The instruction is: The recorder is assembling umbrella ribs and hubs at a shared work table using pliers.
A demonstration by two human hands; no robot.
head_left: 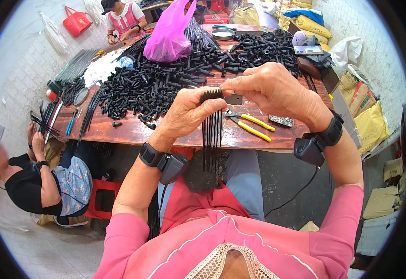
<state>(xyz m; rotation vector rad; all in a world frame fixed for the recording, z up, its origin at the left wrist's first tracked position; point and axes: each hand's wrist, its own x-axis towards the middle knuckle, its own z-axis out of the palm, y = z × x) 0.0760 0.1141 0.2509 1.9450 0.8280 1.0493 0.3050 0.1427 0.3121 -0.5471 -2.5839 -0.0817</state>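
Observation:
Upright in my left hand (187,111) is a bundle of thin black rods (211,135), gripped between thumb and fingers. Their thick tops line up side by side like comb teeth, and the long thin ends hang below the table edge. My right hand (277,90) is closed in a pinch at the right end of those tops; whatever lies between its fingertips is too small to make out. Just under the right fingers a small grey metal plate (233,99) shows. Yellow-handled pliers (249,124) rest on the wooden table (128,128), right of the bundle.
Black plastic tubular parts (152,88) heap across the table, with a pink plastic bag (170,39) on top. A tray of small metal pieces (281,121) sits near the right edge. A phone (308,50) lies farther back. Co-workers sit at left (36,186) and far left (125,21).

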